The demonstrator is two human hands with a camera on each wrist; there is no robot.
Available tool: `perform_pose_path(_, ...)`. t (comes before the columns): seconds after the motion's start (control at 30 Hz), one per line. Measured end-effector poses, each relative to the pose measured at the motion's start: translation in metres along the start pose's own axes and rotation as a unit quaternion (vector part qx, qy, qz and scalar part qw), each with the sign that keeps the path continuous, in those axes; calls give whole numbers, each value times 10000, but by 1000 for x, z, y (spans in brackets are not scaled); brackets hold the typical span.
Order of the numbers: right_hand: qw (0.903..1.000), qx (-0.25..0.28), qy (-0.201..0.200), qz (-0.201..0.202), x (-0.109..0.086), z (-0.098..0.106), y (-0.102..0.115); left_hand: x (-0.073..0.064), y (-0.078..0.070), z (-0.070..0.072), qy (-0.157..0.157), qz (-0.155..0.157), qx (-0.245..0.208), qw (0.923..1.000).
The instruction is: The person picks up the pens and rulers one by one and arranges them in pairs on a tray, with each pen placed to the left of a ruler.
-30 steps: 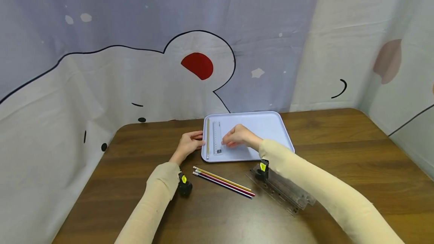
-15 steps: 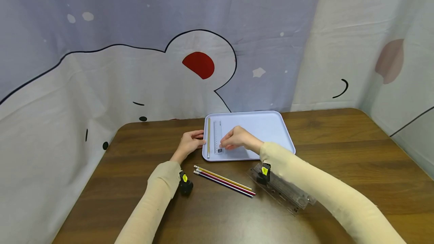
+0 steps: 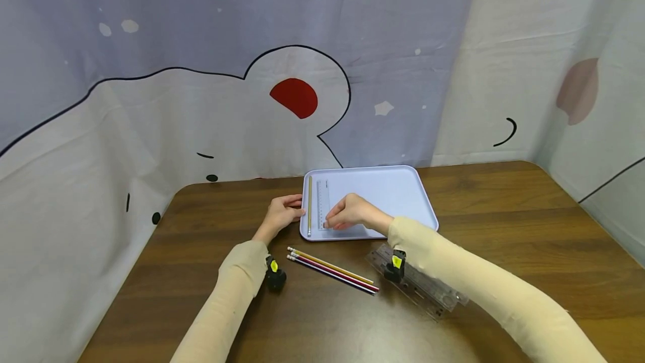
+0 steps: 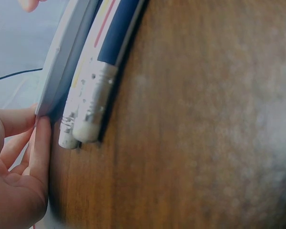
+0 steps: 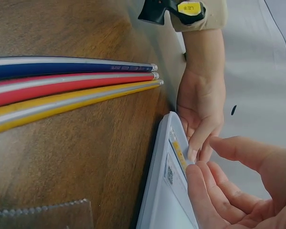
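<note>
A pale lavender tray (image 3: 390, 192) lies at the back of the table. Along its left side rest a yellow pencil (image 3: 309, 206) and, parallel to it, a clear ruler (image 3: 323, 198). My left hand (image 3: 281, 214) holds the tray's left rim, thumb at the top edge and fingers along the outer side. Over the tray is my right hand (image 3: 351, 213), its fingertips right at the ruler's near end and partly covering it. In the right wrist view, the thumb and fingers of the right hand (image 5: 248, 181) stand apart, with nothing gripped between them.
In front of the tray, a yellow, a red (image 3: 353, 280) and a blue pencil lie side by side on the wooden table (image 3: 504, 212). Several clear rulers (image 3: 423, 287) are stacked under the right forearm. A patterned curtain (image 3: 393, 71) hangs behind the table.
My right hand has shifted slightly toward me, to the ruler's near end, and its fingertips cover the small printed square there. The left hand stays at the rim.
</note>
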State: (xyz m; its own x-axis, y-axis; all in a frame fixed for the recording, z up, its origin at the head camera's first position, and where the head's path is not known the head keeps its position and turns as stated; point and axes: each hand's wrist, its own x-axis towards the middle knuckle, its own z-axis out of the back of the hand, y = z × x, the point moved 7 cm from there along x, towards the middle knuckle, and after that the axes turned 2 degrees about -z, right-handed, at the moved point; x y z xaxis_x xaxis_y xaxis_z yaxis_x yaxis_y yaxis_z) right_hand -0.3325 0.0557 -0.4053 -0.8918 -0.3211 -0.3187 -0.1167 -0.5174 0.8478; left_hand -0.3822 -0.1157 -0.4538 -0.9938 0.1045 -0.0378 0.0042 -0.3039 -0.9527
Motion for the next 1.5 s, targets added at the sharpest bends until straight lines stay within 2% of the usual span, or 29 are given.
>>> perform_pose_path(0.43,9995,-208,102,212,-13,-4,-2,-3,-4,-1,-14,-31,85,10000)
perform_pose_path(0.63,9997,-84,150,144,-17,-7,-4,-7,-8,-1,35,-62,38,10000)
perform_pose_path(1.07,9988,131,461,51,-27,-16,-10,-2,-2,-1,0,6,34,10000)
perform_pose_path(1.5,9982,58,601,-42,-33,-22,-19,-3,-3,0,18,28,1,10000)
